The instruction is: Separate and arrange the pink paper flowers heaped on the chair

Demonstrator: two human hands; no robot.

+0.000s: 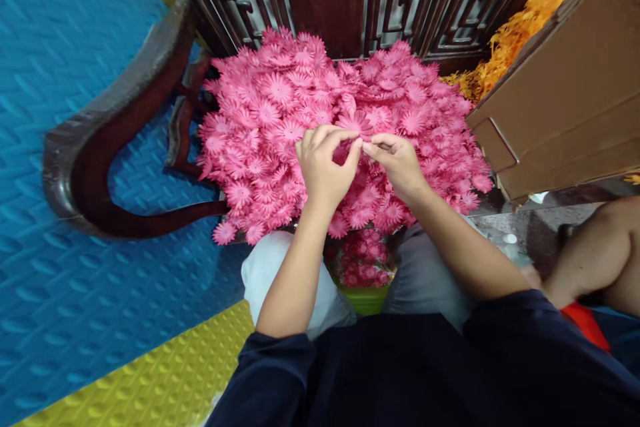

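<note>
- Pink flower (354, 122): at grip, btwn both hands, face up, prob. so petals stay visible & uncrushed.
- L hand (324, 163): thumb + index pinching its near edge, likely to steady it.
- R hand (400, 163): thumb + finger pinching right beside L's tips, prob. for fine control; exact petal can't tell.
- Flower pile (265, 110): under & around grip, w/in easy reach.
- Curved wood arm (125, 97) left of grip, cardboard (565, 100) right; both flank pile, maybe containing it.
</note>
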